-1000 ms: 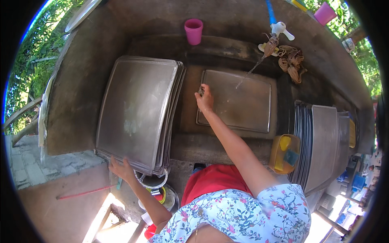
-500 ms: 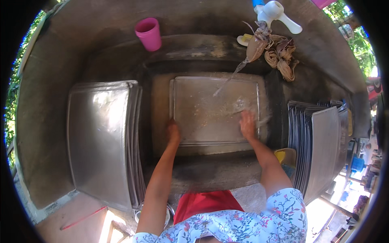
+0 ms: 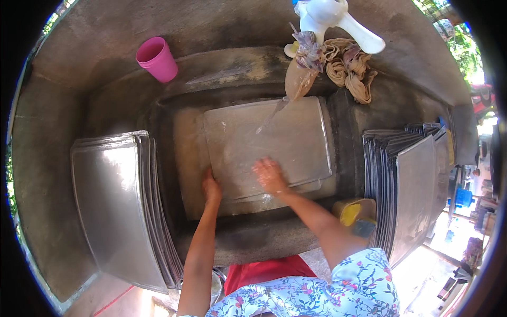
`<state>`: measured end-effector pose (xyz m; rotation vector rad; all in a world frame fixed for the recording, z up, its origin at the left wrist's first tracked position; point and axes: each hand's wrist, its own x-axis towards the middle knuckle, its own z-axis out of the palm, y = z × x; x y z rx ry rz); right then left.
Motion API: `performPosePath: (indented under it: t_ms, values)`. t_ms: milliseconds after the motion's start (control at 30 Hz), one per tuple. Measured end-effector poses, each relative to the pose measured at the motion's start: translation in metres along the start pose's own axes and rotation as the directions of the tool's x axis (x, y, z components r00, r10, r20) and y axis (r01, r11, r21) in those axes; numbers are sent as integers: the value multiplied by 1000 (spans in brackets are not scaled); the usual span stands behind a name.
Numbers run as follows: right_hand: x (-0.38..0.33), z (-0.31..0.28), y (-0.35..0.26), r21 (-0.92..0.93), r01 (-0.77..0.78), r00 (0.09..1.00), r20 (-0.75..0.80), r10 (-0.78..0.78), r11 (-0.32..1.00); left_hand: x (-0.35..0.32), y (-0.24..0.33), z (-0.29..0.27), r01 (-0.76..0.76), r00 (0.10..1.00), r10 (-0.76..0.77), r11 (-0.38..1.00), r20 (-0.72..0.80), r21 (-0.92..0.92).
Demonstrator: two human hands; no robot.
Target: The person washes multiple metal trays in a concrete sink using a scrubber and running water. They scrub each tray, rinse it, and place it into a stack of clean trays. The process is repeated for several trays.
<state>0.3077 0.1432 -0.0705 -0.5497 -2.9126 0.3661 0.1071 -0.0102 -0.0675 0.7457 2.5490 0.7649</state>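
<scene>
A flat rectangular metal tray (image 3: pixel 296 137) lies in the basin under running water, and the edge of another sheet shows beneath it. My left hand (image 3: pixel 212 189) grips the tray's left edge near its lower corner, with the fingertips partly hidden. My right hand (image 3: pixel 270 177) rests palm down on the wet surface, fingers stretched out and a little blurred. Water runs onto the tray from a cloth bag (image 3: pixel 301 79) tied over the white tap (image 3: pixel 330 18).
Metal trays (image 3: pixel 108 195) lean in a stack on the left; another stack of trays (image 3: pixel 414 185) stands on the right. A pink cup (image 3: pixel 157 59) sits on the back ledge, near bunched brown cloth (image 3: pixel 351 68). Beside the right stack is a tub (image 3: pixel 367 207) holding something yellow.
My right hand has swept left across the tray, from its right side to the lower middle. The tray now lies slightly tilted, and my left hand stays at its left edge.
</scene>
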Motion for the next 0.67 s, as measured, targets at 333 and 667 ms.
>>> performPosePath:
  t_ms: [333, 667]
  values:
    - [144, -11, 183, -85, -834, 505, -517, 691, 546, -3, 22, -3, 298, 946, -304, 952, 113, 66]
    - [158, 68, -73, 256, -118, 989, -55, 136, 959, 10, 5, 5, 292, 941, -267, 951, 208, -101]
